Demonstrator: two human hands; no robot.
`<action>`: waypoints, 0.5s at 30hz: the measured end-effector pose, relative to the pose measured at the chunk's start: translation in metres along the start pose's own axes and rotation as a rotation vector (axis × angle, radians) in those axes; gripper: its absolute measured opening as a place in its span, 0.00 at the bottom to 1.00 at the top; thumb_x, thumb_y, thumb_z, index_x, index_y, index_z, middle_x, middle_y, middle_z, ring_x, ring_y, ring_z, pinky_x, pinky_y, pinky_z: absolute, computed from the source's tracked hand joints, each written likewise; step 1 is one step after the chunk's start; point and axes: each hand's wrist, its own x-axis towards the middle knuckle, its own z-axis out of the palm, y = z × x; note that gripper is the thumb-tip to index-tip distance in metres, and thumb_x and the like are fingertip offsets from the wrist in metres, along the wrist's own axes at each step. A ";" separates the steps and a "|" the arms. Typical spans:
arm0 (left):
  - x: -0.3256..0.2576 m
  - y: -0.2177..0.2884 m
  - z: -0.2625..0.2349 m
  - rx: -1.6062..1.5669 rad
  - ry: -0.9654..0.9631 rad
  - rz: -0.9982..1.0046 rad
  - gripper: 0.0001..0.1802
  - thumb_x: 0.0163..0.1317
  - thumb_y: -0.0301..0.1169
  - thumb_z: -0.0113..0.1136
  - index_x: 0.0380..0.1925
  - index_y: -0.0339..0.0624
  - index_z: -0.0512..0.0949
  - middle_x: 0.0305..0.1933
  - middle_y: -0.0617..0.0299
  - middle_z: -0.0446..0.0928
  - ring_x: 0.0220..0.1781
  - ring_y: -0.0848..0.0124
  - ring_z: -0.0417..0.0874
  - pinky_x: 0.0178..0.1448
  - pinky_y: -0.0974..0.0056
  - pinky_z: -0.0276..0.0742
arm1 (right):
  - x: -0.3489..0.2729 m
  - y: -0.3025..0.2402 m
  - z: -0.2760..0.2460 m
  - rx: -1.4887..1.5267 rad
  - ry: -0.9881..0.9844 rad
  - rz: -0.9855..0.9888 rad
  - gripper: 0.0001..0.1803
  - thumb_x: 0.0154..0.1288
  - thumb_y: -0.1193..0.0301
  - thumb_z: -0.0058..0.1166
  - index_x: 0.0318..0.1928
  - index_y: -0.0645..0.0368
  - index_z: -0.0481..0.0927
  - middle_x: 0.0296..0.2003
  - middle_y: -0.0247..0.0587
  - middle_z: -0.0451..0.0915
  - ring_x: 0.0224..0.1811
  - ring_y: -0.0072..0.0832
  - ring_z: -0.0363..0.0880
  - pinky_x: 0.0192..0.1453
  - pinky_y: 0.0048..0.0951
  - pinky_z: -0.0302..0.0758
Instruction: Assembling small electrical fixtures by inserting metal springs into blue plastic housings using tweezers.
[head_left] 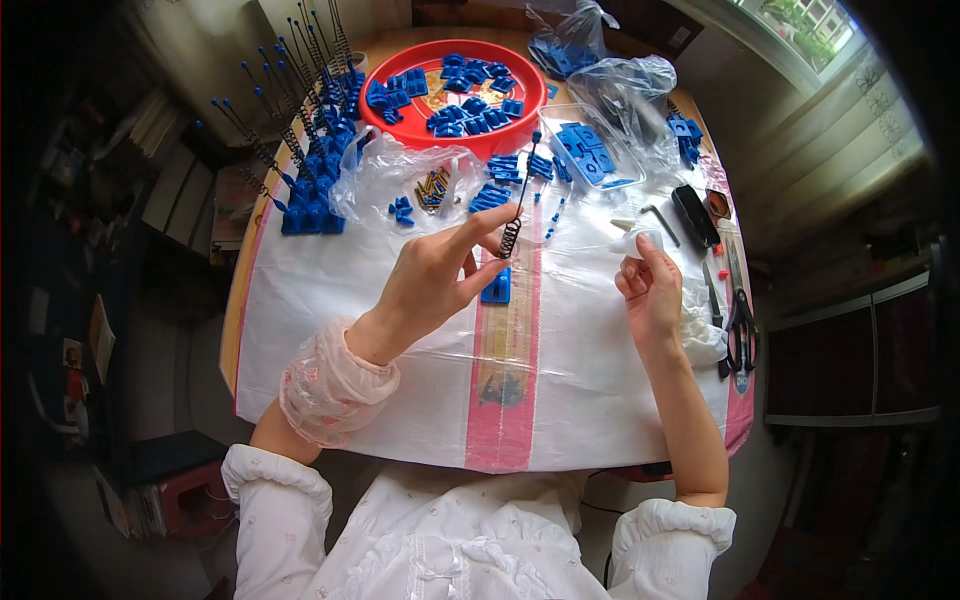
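Pinching a spring-tipped rod [515,205] between my left hand [430,285] thumb and forefinger, I hold it upright, probably to keep the coil visible. Below those fingertips lies a blue block [497,288]. My right hand [650,290] curls around a white wad [635,240]. White sheeting covers the table [330,290].

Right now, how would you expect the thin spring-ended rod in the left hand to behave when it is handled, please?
The rod looks thin and probably light, pinched by left hand fingertips alone. Its coiled lower end likely flexes. Laid on the plastic sheet, it might roll.
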 end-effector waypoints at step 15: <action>0.001 0.001 -0.001 0.007 0.006 0.010 0.36 0.57 0.25 0.73 0.65 0.52 0.68 0.35 0.63 0.85 0.20 0.78 0.79 0.23 0.74 0.74 | 0.012 0.000 0.011 0.019 -0.018 -0.012 0.11 0.70 0.66 0.57 0.31 0.56 0.76 0.20 0.26 0.68 0.19 0.13 0.57 0.24 0.19 0.54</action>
